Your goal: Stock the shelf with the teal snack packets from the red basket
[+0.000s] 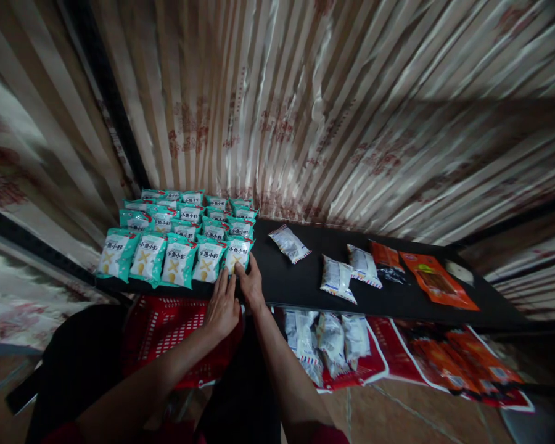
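Observation:
Small teal-and-white snack bags (pixel 179 259) stand in several neat rows at the left of a black shelf (pixel 287 280). My right hand (pixel 251 285) is at the right end of the front row, its thumb on the front of the end snack bag (pixel 237 251) and its fingers along the bag's right side. My left hand (pixel 222 305) lies just left of it, fingers stretched forward with the tips at that bag's lower left edge. The back of the bag is hidden.
Loose white snack bags (pixel 290 243) and orange packets (pixel 437 280) lie farther right on the shelf. Below its front edge are a red basket (pixel 161 327), more white bags (pixel 333 339) and orange packets (pixel 462 361). A striped curtain (pixel 259 111) hangs behind.

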The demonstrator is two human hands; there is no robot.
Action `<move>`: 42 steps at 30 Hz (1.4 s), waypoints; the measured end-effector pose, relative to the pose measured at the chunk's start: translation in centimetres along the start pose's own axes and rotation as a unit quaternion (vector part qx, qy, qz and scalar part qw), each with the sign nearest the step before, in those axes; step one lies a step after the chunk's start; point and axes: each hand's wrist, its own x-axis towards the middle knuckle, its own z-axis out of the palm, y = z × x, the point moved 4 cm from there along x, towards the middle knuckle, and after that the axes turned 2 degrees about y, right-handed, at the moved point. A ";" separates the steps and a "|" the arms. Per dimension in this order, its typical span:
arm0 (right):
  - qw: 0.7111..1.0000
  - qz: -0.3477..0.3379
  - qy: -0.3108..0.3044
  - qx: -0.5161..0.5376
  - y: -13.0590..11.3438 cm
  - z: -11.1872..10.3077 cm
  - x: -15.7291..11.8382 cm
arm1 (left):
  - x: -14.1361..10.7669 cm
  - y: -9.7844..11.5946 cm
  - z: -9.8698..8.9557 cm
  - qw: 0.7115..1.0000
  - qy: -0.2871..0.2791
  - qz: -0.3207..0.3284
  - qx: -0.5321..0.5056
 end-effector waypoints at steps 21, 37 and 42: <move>0.994 -0.046 0.037 -0.094 1.1 -0.6 0.5 | -0.3 -0.2 0.2 0.999 -0.012 0.046 0.016; 0.999 -0.001 0.020 -0.029 -0.1 -0.7 0.7 | -0.3 0.0 -1.4 0.994 0.011 0.112 0.006; 1.000 0.020 -0.001 -0.005 -0.7 -0.8 1.9 | -0.1 -0.8 -3.2 0.983 0.035 0.168 0.062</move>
